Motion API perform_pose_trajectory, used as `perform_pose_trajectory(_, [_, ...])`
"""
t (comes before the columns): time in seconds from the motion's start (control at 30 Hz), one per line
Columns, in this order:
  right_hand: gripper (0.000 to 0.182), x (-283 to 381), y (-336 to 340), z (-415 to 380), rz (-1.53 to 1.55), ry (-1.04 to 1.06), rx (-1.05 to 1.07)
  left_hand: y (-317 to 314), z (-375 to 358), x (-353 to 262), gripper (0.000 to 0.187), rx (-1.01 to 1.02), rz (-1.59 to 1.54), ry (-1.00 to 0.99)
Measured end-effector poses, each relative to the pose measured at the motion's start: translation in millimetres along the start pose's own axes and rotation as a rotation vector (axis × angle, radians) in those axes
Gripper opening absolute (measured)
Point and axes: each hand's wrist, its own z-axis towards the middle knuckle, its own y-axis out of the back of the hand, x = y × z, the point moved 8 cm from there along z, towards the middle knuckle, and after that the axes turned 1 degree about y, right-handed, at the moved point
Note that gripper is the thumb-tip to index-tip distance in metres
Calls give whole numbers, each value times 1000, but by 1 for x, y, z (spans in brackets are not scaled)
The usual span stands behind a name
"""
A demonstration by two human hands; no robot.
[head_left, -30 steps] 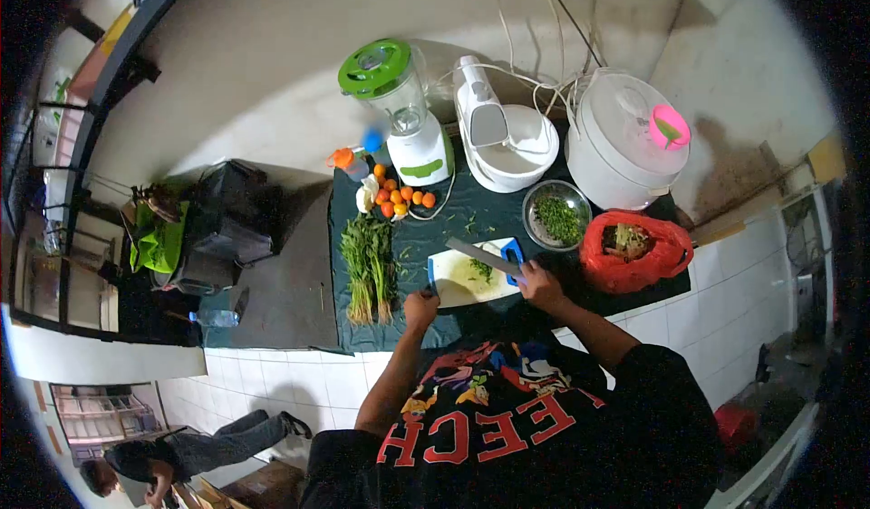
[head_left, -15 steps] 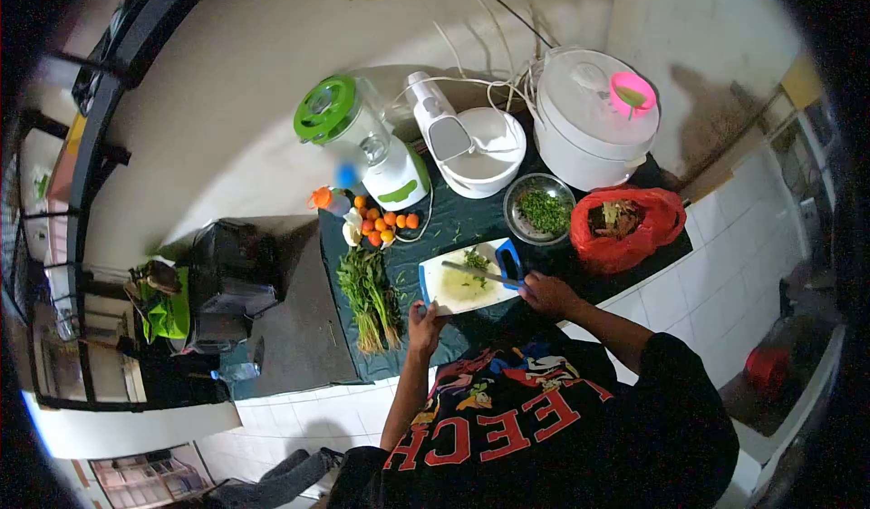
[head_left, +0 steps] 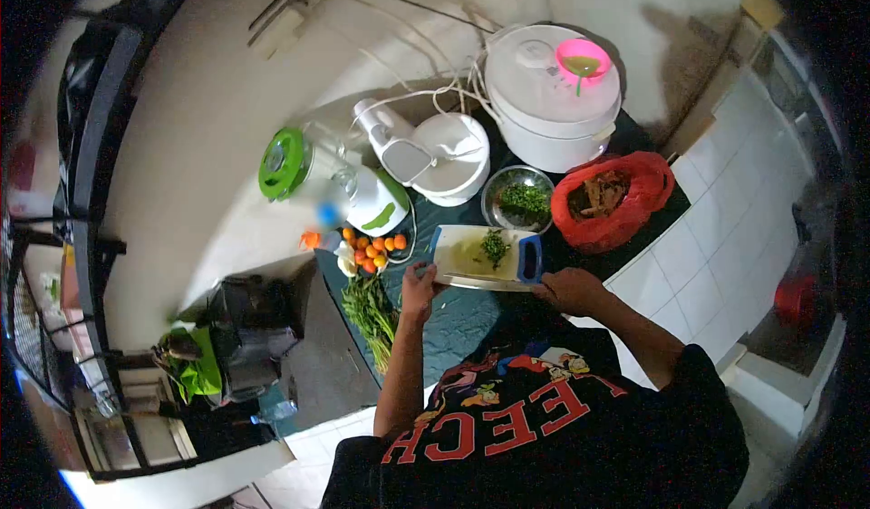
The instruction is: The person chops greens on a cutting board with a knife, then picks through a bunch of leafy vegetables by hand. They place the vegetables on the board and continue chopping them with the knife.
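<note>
A white cutting board (head_left: 462, 260) with blue ends is held up over the dark green cloth, close to the glass bowl of chopped greens (head_left: 524, 201). Chopped herbs (head_left: 495, 247) lie on it, toward its right half. My left hand (head_left: 420, 290) grips the board's near left corner. My right hand (head_left: 566, 290), at the near right corner, is closed around the handle of a knife (head_left: 489, 282), whose blade runs along the board's near edge. A bunch of leafy greens (head_left: 370, 314) lies left of my left hand.
Small orange fruits (head_left: 370, 252) and a blender (head_left: 373, 203) stand at the left. Behind the board is a white mixer bowl (head_left: 453, 160). A white cooker (head_left: 553, 101) with a pink strainer (head_left: 583, 60) on its lid and a red plastic bag (head_left: 605, 205) are at the right.
The board has been lifted and moved nearer the glass bowl. The knife has gone from across the board to its near edge. The view has shifted and turned slightly.
</note>
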Motion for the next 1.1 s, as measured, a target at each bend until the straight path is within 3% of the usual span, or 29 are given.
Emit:
perform_pose_trajectory(0.2, [57, -16, 21, 11, 20, -36, -98, -15, 14, -20, 49, 56, 125, 10])
perform_pose_trajectory(0.3, [50, -20, 37, 16, -174, 41, -255, -20, 22, -24, 51, 66, 100, -5])
perform_pose_trajectory(0.37, [49, -43, 47, 20, 51, -206, -223, -23, 23, -27, 52, 71, 92, -7])
perform_pose_trajectory(0.4, [49, -48, 45, 22, 55, -212, -220, -24, 24, -28, 53, 60, 103, -8])
perform_pose_trajectory(0.47, [36, -44, 61, 22, -278, -134, -491, -25, 25, -27, 54, 49, 112, -5])
perform_pose_trajectory(0.57, [36, -34, 67, 17, -251, -47, -655, -24, 24, -23, 55, 47, 86, -5])
perform_pose_trajectory(0.67, [38, -23, 66, 16, -101, -51, -568, -23, 20, -16, 53, 18, 39, 21])
perform_pose_trajectory(0.8, [41, -26, 56, 20, -157, -169, -479, -32, 11, -8, 50, 33, -34, -28])
perform_pose_trajectory(1.0, [43, -26, 69, 14, -210, -190, -615, -40, 0, -13, 52, -33, -26, -48])
perform_pose_trajectory(1.07, [40, -45, 46, 20, -78, -260, -390, -42, -4, -7, 51, -24, -65, -28])
perform_pose_trajectory(1.1, [40, -43, 46, 18, -81, -259, -383, -45, -5, -8, 50, -37, -51, -18])
